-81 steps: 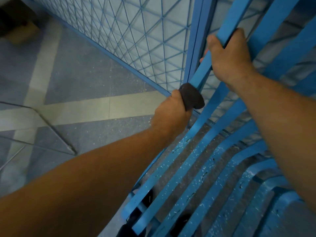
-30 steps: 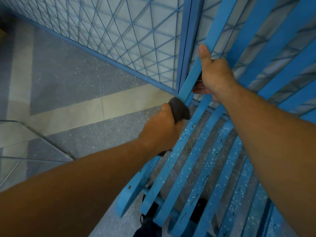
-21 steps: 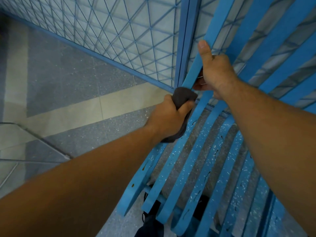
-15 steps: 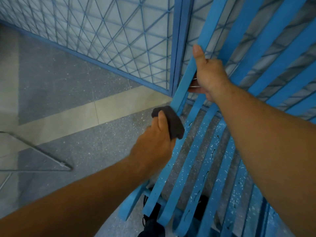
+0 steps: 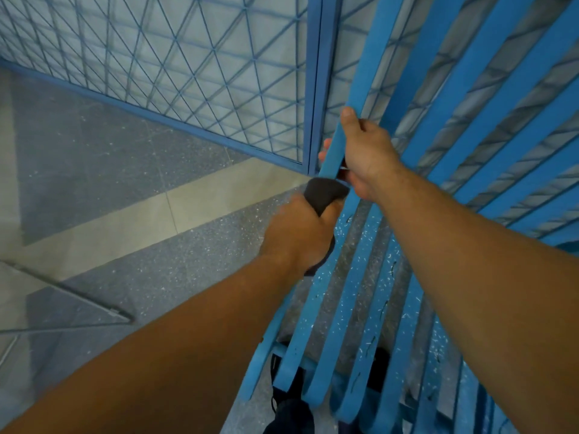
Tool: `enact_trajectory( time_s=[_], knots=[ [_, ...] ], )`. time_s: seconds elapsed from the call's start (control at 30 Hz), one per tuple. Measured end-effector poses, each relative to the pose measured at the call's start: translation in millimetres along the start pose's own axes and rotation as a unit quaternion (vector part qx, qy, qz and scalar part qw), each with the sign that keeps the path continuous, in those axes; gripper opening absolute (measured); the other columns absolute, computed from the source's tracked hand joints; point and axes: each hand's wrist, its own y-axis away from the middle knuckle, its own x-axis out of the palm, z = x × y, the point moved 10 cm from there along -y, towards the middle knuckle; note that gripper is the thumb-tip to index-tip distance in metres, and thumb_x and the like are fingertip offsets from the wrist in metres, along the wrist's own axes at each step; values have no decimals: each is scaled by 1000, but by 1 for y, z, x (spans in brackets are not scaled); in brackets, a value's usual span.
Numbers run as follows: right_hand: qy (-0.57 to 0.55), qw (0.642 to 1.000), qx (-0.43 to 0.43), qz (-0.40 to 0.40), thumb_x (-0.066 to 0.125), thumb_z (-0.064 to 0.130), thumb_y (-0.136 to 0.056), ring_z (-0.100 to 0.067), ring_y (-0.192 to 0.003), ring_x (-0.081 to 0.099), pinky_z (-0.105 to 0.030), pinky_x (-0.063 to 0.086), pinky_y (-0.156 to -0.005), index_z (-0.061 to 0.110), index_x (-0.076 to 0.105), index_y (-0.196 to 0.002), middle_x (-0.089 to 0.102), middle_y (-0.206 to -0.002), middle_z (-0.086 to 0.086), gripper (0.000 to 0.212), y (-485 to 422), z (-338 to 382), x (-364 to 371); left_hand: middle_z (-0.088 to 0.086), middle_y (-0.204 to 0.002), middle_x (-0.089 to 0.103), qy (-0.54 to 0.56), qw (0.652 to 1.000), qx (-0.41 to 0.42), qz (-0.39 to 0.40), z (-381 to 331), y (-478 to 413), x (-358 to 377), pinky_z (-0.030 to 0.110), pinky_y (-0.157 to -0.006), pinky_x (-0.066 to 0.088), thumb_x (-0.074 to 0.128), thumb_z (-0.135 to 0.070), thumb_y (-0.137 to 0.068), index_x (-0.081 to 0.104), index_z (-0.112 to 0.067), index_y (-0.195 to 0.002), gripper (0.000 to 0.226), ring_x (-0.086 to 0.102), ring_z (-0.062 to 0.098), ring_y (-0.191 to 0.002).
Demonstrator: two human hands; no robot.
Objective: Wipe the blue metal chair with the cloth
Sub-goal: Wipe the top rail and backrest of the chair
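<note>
Chair (image 5: 344, 308): blue, flat slats, right half of view. Long axis of the slats runs from the near bottom edge up and to the right; the seat part is flecked white, the back part rises against the mesh (image 5: 188, 73). Outer slat (image 5: 366, 57) is the leftmost, just right of the post (image 5: 316, 89).

Cloth (image 5: 324, 191): dark, bunched, wrapped on the outer slat where seat bends into back. One fold sticks out above the fist, a tail shows below the wrist.

Left hand (image 5: 297, 236): back toward the camera, fingers curled round the cloth and the slat, clamping both. Forearm comes in from lower left.

Right hand (image 5: 366, 155): just above the cloth, nearly touching it, gripping the same slat. Thumb lies straight up the slat's face; fingertips wrap behind and peek out at its left edge. Forearm crosses the seat slats from lower right.

Room: open floor (image 5: 125, 170) with a pale stripe (image 5: 125, 227) left of the outer slat. Upward, the slat passes close beside the post and mesh. Gaps between slats show floor below.
</note>
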Motion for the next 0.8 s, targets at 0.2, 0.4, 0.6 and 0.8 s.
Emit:
enact_trajectory(
  time_s=[0.2, 0.4, 0.6, 0.8],
  knots=[
    [-82, 996, 42, 0, 43, 56, -96, -18, -64, 64, -42, 61, -71, 14, 55, -96, 61, -80, -4, 43, 15, -28, 14, 2, -99, 58, -44, 994, 95, -8, 23, 54, 2, 40, -63, 56, 50, -36, -95, 35, -17, -134, 46, 61, 17, -73],
    [-81, 996, -2, -33, 42, 60, -95, -15, -46, 52, -35, 53, -55, 13, 51, -83, 51, -56, 0, 50, 17, -30, 15, -1, -64, 62, 7, 998, -9, 58, 31, 21, 5, 31, -51, 51, 52, -54, -88, 60, -18, -77, 39, 61, 13, -55],
    [-3, 994, -69, -81, 38, 57, -97, -20, -43, 53, -39, 55, -49, 13, 52, -78, 51, -51, -1, 50, 18, -18, 11, 1, -93, 60, -78, 996, 28, -40, 16, 29, -3, 37, -59, 52, 44, -50, -94, 45, -16, -117, 40, 60, 18, -72],
    [24, 997, -56, -51, 35, 60, -97, -19, -46, 58, -46, 59, -57, 14, 51, -87, 52, -53, -2, 49, 19, -18, 13, -4, -98, 57, -90, 993, 73, -26, 45, 79, 0, 26, -56, 49, 50, -42, -94, 31, -22, -134, 48, 56, 8, -69]
  ],
)
